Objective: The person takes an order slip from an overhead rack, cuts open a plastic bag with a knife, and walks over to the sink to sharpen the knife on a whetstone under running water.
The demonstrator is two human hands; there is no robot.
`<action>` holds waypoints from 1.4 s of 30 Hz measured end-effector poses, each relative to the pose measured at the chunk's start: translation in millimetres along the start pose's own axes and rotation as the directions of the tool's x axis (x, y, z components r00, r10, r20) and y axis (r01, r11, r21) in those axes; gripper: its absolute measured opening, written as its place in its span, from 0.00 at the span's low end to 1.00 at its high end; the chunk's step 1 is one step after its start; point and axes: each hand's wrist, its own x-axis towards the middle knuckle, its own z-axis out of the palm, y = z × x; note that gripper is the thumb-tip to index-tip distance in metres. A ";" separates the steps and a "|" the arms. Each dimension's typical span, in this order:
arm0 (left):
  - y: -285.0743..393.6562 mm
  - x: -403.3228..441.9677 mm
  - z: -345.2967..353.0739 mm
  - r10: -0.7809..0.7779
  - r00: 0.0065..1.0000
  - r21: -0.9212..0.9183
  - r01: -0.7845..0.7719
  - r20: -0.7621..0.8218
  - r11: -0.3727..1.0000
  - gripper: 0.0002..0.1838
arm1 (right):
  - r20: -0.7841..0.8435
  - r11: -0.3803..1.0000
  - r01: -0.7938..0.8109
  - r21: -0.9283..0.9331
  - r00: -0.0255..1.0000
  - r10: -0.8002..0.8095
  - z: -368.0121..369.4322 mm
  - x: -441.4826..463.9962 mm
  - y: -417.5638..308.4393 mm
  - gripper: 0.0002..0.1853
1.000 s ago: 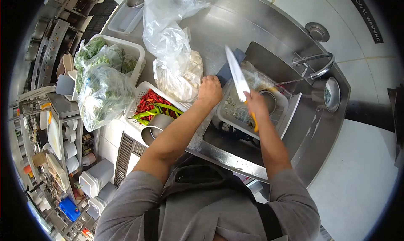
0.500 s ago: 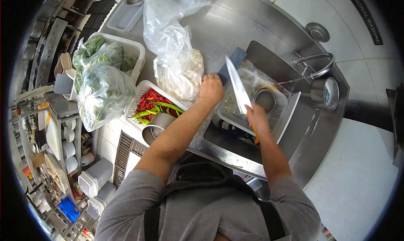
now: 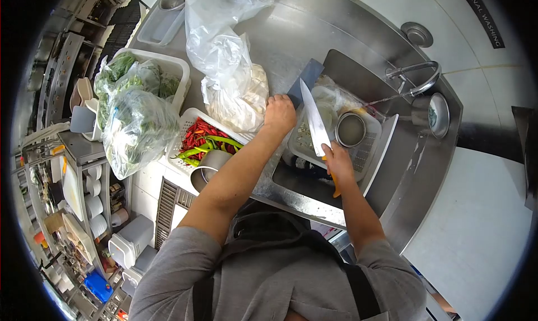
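My left hand (image 3: 280,114) is closed around the near end of a dark grey whetstone (image 3: 308,77), which slants across the sink's left edge. In my right hand (image 3: 339,160) is a kitchen knife (image 3: 316,121) with a broad pale blade and an orange handle. The blade points away from me, its tip beside the stone; whether the edge touches it I cannot tell. Below the blade, in the sink, sits a plastic tub (image 3: 370,158) with a round metal bowl (image 3: 351,129) in it. A clear plastic bag of whitish pieces (image 3: 238,99) lies left of my left hand.
Red and green chillies (image 3: 207,136) fill a white basket (image 3: 175,155), with a metal pot (image 3: 212,165) at its near side. Bagged greens (image 3: 140,113) sit in a white crate (image 3: 184,68) further left. A running tap (image 3: 431,80) and a metal pan (image 3: 439,116) are at the right.
The knife has shifted slightly toward me and right along the stone, its handle lower. My left hand still holds the stone; the whole view has tilted slightly.
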 end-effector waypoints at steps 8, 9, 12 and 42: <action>1.6 1.7 -4.4 0.011 1.000 0.006 -0.011 -0.004 1.000 0.16 | -0.193 0.988 0.107 -0.110 0.973 -0.127 -37.4 153.0 -79.1 0.24; 1.8 1.8 -7.5 0.018 1.000 0.019 -0.018 0.009 1.000 0.16 | -0.247 0.976 0.141 -0.164 0.952 -0.179 -34.0 157.2 -73.3 0.24; 2.6 1.6 -9.1 0.019 0.999 0.029 -0.020 0.040 0.999 0.16 | -0.196 0.978 0.131 -0.162 0.967 -0.162 -27.9 104.1 -49.3 0.23; 5.3 0.7 -9.9 -0.007 0.999 0.029 0.005 0.039 1.000 0.17 | -0.264 0.955 0.171 -0.244 0.935 -0.235 -31.2 171.5 -67.6 0.24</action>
